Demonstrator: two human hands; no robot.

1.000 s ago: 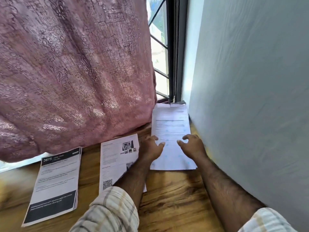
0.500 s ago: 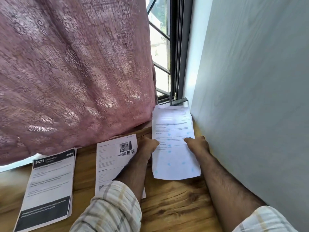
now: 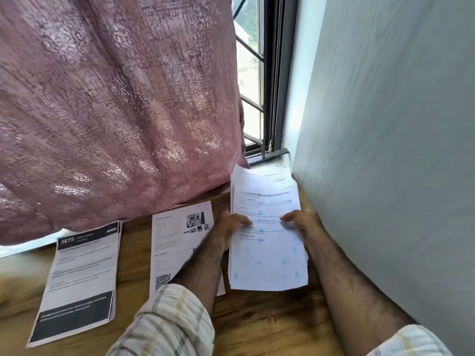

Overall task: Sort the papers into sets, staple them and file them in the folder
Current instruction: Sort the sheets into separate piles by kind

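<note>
Both hands (image 3: 267, 224) pinch stack (image 3: 270, 263) edges beside wall (image 3: 385, 150).

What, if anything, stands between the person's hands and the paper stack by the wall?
Nothing visible: the left hand and right hand already grip the paper stack at its two side edges, thumbs on the top sheet.

We see a wooden table (image 3: 270, 327) with three paper lots. Our left hand (image 3: 227, 228) and right hand (image 3: 303, 222) grip the sides of a white printed stack (image 3: 267, 258) at right, beside a grey wall (image 3: 398, 150). A photo sheet (image 3: 177, 242) lies centre, a black-banded sheet (image 3: 82, 273) left, a pink curtain (image 3: 115, 111) beyond.
</note>
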